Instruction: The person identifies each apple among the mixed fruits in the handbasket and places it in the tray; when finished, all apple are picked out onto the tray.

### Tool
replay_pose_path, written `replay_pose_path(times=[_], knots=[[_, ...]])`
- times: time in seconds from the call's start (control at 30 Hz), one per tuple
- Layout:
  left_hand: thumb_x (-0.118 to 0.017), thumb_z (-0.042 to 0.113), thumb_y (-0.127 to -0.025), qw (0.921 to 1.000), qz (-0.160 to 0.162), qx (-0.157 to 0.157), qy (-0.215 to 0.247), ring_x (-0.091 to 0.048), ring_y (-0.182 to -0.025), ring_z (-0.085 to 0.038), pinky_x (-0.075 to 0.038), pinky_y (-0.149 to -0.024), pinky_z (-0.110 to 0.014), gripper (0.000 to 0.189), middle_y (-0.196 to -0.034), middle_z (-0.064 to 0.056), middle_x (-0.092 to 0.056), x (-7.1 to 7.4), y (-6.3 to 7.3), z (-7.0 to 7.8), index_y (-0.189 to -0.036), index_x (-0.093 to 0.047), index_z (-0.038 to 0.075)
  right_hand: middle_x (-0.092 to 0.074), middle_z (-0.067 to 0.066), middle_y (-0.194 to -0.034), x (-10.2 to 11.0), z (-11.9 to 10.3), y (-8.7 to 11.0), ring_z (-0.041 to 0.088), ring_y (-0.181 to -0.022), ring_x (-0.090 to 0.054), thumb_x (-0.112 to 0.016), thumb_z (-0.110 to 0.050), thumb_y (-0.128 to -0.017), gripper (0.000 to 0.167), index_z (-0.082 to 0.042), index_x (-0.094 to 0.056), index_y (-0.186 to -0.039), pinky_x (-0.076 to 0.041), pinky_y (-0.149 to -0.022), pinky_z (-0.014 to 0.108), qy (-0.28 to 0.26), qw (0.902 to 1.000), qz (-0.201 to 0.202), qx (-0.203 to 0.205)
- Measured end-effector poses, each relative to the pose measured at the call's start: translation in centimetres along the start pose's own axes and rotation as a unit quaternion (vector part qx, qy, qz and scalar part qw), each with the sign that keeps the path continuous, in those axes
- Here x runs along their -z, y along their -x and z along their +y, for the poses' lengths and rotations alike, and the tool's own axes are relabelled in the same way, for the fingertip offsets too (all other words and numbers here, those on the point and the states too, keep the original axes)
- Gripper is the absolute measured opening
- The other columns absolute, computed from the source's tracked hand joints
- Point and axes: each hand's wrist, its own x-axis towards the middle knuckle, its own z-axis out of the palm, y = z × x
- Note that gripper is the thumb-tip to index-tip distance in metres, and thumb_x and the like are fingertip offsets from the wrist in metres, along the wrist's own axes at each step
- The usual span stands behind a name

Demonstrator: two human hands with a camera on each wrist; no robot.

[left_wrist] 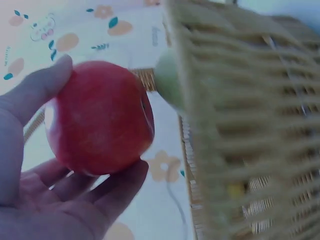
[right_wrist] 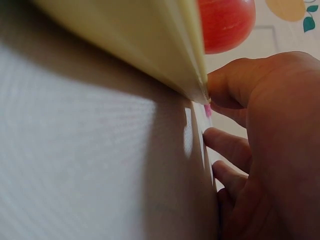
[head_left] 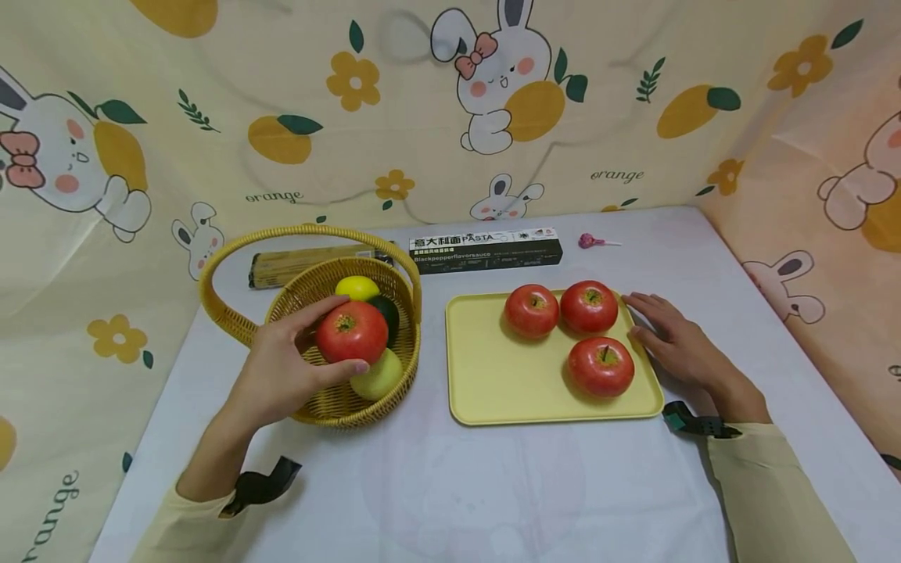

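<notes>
My left hand [head_left: 285, 367] grips a red apple [head_left: 352, 332] between thumb and fingers, over the wicker basket [head_left: 345, 418]. Beneath and around that apple, the basket holds a yellow lemon [head_left: 357, 288], a dark green fruit [head_left: 385, 317] partly hidden, and a pale green round fruit [head_left: 378, 375]. The left wrist view shows the held apple [left_wrist: 100, 117] beside the basket's woven wall [left_wrist: 250, 100]. On the right, my right hand [head_left: 679, 344] rests at the right edge of a yellow tray [head_left: 507, 391], its fingers touching the rim. Three red apples [head_left: 601, 366] sit on the tray.
Behind the tray lies a black pasta box [head_left: 486, 252]. A pink lollipop [head_left: 591, 241] is to its right. A pack of what looks like dry spaghetti [head_left: 296, 266] lies behind the basket, under its tall arched handle [head_left: 310, 231]. A patterned cloth hangs at the back and sides.
</notes>
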Motion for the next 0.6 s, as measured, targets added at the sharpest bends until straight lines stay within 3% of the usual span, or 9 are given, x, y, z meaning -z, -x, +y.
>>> replay_pose_path(times=[0.17,0.37,0.6], knots=[[-0.102,0.026,-0.079,0.9985,-0.035,-0.028,0.033,-0.07,-0.13,-0.029,-0.062,-0.106,-0.048,0.083,-0.146,-0.006,-0.069,-1.2,0.0,1.1,-0.153,-0.064,0.02,-0.024,0.028,-0.178,0.0,0.1,-0.1,0.053,-0.167,-0.007,-0.061,-0.035,-0.112,0.072,-0.018,-0.03,-0.175,-0.022,-0.116,0.09,0.004,1.0,0.002,0.003],[-0.103,0.02,-0.076,0.9917,-0.078,-0.072,0.073,-0.072,-0.124,-0.025,-0.062,-0.107,-0.041,0.083,-0.141,-0.006,-0.073,-4.0,-1.0,2.3,-0.151,-0.066,0.014,-0.023,0.028,-0.178,0.2,0.1,-0.1,0.054,-0.167,-0.007,-0.06,-0.036,-0.112,0.072,-0.018,-0.029,-0.175,-0.023,-0.116,0.09,0.006,1.0,-0.002,0.002],[-0.103,0.025,-0.075,0.9879,-0.116,-0.076,0.071,-0.072,-0.123,-0.023,-0.063,-0.105,-0.044,0.084,-0.142,-0.006,-0.073,-7.6,-2.0,4.0,-0.15,-0.067,0.013,-0.023,0.029,-0.178,0.1,0.1,-0.1,0.054,-0.167,-0.007,-0.06,-0.035,-0.112,0.072,-0.017,-0.029,-0.175,-0.022,-0.116,0.091,0.004,1.0,0.0,0.006]])
